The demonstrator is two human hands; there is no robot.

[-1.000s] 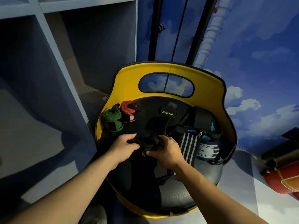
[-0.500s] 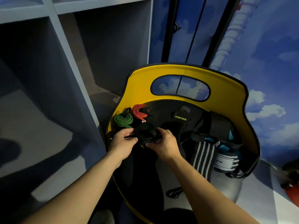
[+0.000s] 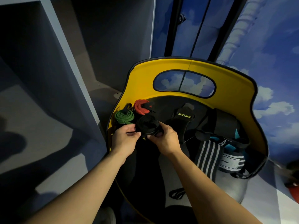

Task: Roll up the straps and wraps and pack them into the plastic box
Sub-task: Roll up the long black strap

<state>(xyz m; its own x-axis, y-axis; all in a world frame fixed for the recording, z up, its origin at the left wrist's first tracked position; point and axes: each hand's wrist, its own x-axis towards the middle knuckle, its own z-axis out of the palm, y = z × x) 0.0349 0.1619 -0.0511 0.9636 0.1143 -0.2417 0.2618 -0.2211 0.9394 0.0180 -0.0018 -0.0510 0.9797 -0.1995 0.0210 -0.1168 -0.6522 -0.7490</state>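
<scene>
Head view, left hand [image 3: 124, 139], right hand [image 3: 166, 139] gripping black roll [image 3: 148, 124]

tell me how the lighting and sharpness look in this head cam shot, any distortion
Head view: dim overall, the black rolled strap nearly merging with the dark seat; the yellow curved backrest catches most light; hard shadows cross the grey shelf unit; wide-angle bending tilts its uprights; the red object at the right edge is blurred.
</scene>
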